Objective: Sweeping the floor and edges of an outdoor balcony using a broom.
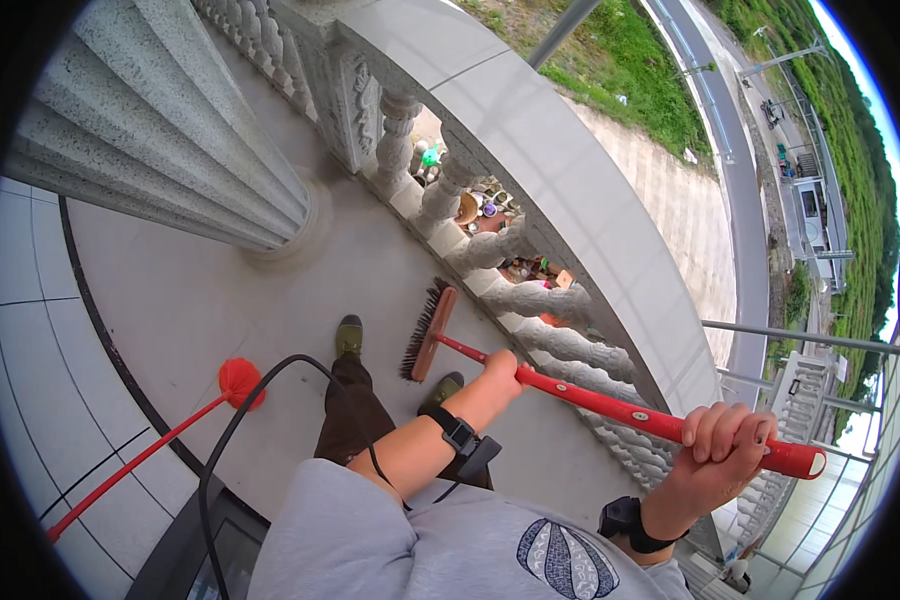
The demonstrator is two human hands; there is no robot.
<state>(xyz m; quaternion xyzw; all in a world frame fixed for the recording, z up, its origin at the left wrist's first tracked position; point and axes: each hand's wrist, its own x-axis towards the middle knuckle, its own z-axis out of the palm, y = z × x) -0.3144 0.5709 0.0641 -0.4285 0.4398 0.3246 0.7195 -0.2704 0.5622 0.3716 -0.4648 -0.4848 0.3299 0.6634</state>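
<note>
My left hand (504, 371) is closed around the red handle of a push broom (607, 403), partway along the shaft. Near the handle's end, my right hand (729, 444) grips it. The broom's wooden head (435, 334) is down at the floor, with dark bristles pointing left, between my green shoes and the balustrade. Both wrists carry black bands with devices. To the left, a round red brush head (242, 384) on a long red pole stands out before the tiled wall; whether it touches the wall cannot be told.
A stone balustrade (525, 296) with a broad rail curves along the right. A fluted column (195, 150) rises from the balcony floor (270, 315) at upper left. A black cable (217, 442) loops beside me. White tiles (34, 360) line the left. Pots and other items show below through the balusters.
</note>
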